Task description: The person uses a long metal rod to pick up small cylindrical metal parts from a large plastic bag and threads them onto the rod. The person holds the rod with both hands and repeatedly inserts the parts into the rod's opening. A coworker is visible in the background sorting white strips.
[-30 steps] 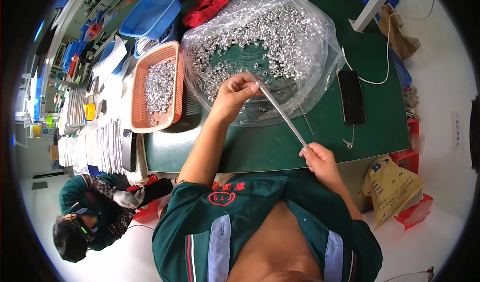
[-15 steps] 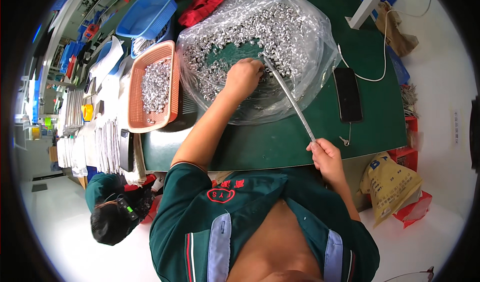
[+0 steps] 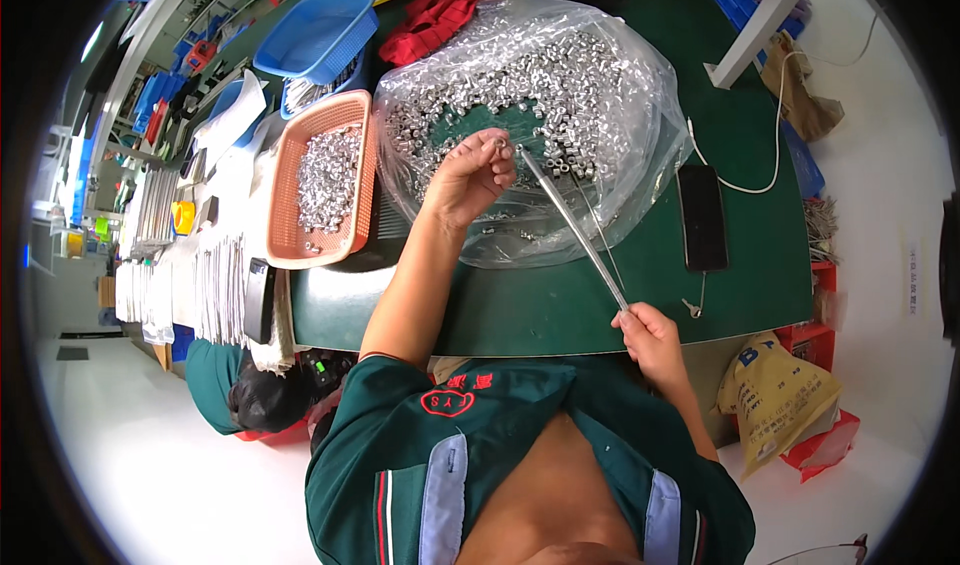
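Note:
My left hand (image 3: 470, 177) is raised above a clear plastic bag (image 3: 640, 205) spread on the green table. Its thumb and forefinger pinch a small silvery metal sleeve (image 3: 500, 144), partly hidden by the fingertips. My right hand (image 3: 652, 340) grips the lower end of a slim metal rod (image 3: 575, 227) at the table's front edge. The rod slants up and left, its far tip close beside the pinched sleeve but apart from it. Many similar short metal sleeves (image 3: 590, 95) lie heaped in the bag around a bare patch.
Left of the bag stands a pink plastic basket (image 3: 285, 250) holding more small metal pieces. Blue baskets (image 3: 315, 40) and a red cloth (image 3: 435, 23) lie behind. A black phone (image 3: 703, 220), keys (image 3: 692, 309) and a white cable (image 3: 745, 187) are at right. Another person (image 3: 265, 395) is low at left.
My left hand has lifted from the heap and turned, bringing up a small metal sleeve near the rod's tip. The right hand keeps its grip. The whole view has shifted slightly.

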`<state>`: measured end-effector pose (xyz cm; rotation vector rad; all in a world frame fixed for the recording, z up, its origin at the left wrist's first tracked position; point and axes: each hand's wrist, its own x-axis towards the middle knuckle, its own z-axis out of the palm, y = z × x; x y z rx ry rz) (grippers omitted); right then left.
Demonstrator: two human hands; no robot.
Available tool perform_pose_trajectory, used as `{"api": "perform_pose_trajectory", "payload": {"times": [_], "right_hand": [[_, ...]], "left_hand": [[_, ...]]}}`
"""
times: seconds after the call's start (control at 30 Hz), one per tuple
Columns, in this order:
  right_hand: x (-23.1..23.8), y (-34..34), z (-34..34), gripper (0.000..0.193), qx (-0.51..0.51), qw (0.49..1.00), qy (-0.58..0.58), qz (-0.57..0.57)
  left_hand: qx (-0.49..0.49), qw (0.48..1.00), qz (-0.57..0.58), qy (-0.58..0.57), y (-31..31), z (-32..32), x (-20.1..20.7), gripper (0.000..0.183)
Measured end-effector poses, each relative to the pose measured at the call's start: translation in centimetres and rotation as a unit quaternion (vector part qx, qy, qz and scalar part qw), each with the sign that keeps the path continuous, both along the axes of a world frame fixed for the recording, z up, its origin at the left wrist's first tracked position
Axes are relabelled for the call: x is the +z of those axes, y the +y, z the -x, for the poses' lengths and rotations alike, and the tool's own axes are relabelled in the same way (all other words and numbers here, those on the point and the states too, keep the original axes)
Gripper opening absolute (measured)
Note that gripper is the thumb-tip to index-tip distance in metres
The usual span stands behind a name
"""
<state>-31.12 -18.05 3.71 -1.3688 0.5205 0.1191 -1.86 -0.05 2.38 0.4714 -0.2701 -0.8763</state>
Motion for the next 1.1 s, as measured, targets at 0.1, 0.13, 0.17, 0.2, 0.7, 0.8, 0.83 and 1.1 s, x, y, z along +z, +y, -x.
{"api": "perform_pose_trajectory", "payload": {"times": [0.1,0.13,0.17,0.2,0.7,0.8,0.83,1.1], "right_hand": [[-0.1,0.2,0.0,0.017,0.019,1.000,-0.008,0.020],[-0.1,0.3,0.0,0.017,0.025,0.999,-0.010,0.027],[-0.1,0.4,0.0,0.017,0.025,0.999,-0.008,0.026],[0.0,0.4,0.1,0.017,0.025,0.999,-0.005,0.024],[1.2,1.0,-0.2,0.018,0.059,0.993,-0.014,0.106],[0.2,1.0,-0.5,0.018,0.034,0.998,-0.003,0.054],[0.0,1.1,-0.4,0.018,0.025,0.999,-0.002,0.043],[0.7,0.1,-0.2,0.016,-0.019,1.000,-0.002,-0.002]], "left_hand": [[0.003,1.000,-0.010,-0.013,0.4,0.4,0.1,0.020],[-0.002,1.000,-0.004,-0.015,0.5,0.3,-0.1,0.019],[0.002,1.000,-0.013,-0.022,0.7,0.4,0.0,0.018],[0.005,0.999,-0.022,-0.029,0.8,0.5,0.1,0.017],[-0.073,0.954,-0.180,-0.228,3.0,1.6,1.8,0.021],[-0.042,0.902,-0.289,-0.318,2.8,0.6,2.7,0.027],[-0.029,0.879,-0.323,-0.351,2.7,0.1,2.9,0.030],[0.138,0.492,-0.549,-0.662,-2.1,-3.7,-0.5,0.023]]}}
